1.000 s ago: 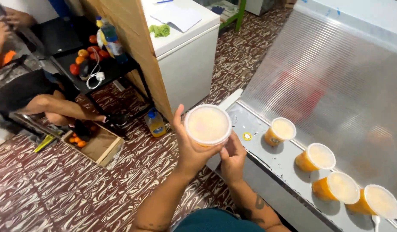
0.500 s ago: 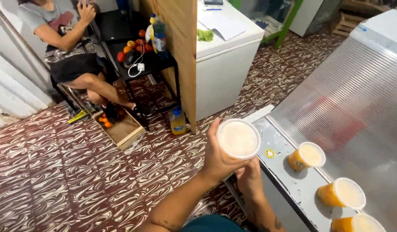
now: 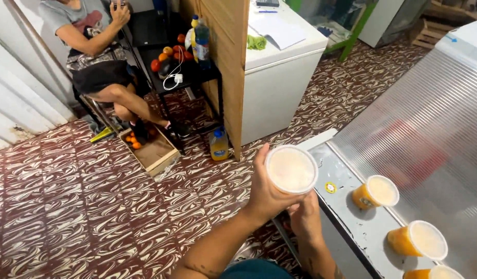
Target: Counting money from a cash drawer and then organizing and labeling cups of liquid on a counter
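My left hand (image 3: pixel 264 194) grips a clear plastic cup (image 3: pixel 291 169) filled with a pale frothy drink, held up over the floor beside the counter. My right hand (image 3: pixel 304 218) sits just below the cup, fingers curled near its base; whether it touches the cup is unclear. On the grey metal counter (image 3: pixel 347 217) to the right stand three lidded cups of orange juice: the first cup (image 3: pixel 375 191), the second cup (image 3: pixel 418 239) and the third cup (image 3: pixel 437 273) at the bottom edge.
A ribbed translucent panel (image 3: pixel 429 134) rises behind the counter. A white chest freezer (image 3: pixel 279 77) and a wooden board (image 3: pixel 225 57) stand ahead. A seated person (image 3: pixel 94 57) is at the far left by a black shelf with fruit (image 3: pixel 171 57), a cardboard box (image 3: pixel 150 150) and a yellow bottle (image 3: pixel 219 144).
My view has swung left and up, so the seated person and shelf are more in frame. The cup stays held in my left hand, right hand under it.
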